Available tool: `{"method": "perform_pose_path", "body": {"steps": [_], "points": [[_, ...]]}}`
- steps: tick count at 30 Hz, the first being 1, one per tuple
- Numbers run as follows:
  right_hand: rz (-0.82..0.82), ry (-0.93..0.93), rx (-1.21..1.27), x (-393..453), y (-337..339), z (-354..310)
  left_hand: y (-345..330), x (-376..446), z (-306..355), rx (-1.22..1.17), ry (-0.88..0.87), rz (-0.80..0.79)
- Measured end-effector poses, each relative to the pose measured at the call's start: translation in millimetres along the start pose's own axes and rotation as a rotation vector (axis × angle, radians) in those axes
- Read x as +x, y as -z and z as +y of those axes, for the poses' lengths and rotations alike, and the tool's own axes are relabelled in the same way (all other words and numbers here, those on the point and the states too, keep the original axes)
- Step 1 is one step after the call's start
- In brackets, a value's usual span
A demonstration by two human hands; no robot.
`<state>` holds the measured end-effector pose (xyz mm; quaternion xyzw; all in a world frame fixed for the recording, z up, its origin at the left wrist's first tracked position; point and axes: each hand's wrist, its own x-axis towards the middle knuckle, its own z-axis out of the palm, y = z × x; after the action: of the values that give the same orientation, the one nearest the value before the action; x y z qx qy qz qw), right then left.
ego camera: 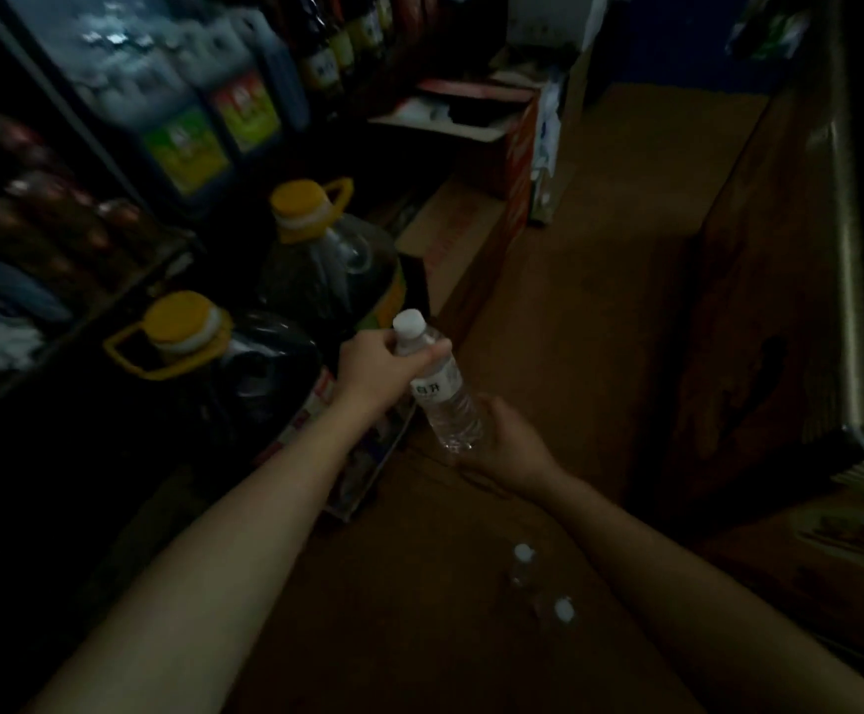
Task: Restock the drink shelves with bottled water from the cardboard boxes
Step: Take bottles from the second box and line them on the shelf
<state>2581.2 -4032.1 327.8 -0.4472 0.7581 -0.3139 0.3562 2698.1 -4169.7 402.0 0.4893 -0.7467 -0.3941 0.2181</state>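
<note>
holding one water bottle [443, 391] over the floor, left hand [376, 371] fingers wrapped round its neck, right hand [504, 440] cupping the base. pretty dim here, could easily clip the oil jugs [311, 249] or kick the loose bottles [525, 561] underfoot.

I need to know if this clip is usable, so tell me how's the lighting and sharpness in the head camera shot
Head view: very dim overall, lower left nearly black; the water bottle held by the left hand and right hand is the best-lit, fairly sharp part; the shelves at upper left are smeared by blur with a pale glare patch; straight edges bow toward the borders, wide-angle distortion.
</note>
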Motion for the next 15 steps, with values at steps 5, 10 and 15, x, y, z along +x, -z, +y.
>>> {"method": "perform_pose_path", "body": {"steps": [5,10,15], "points": [[0.045,0.151,0.082,-9,28,-137,131,-5,90,0.006,0.017,0.111],[0.087,0.272,0.075,-19,41,-262,249,-21,146,-0.043,0.037,0.214],[0.123,0.357,0.109,-30,12,-363,350,-45,161,-0.027,0.058,0.368]]}}
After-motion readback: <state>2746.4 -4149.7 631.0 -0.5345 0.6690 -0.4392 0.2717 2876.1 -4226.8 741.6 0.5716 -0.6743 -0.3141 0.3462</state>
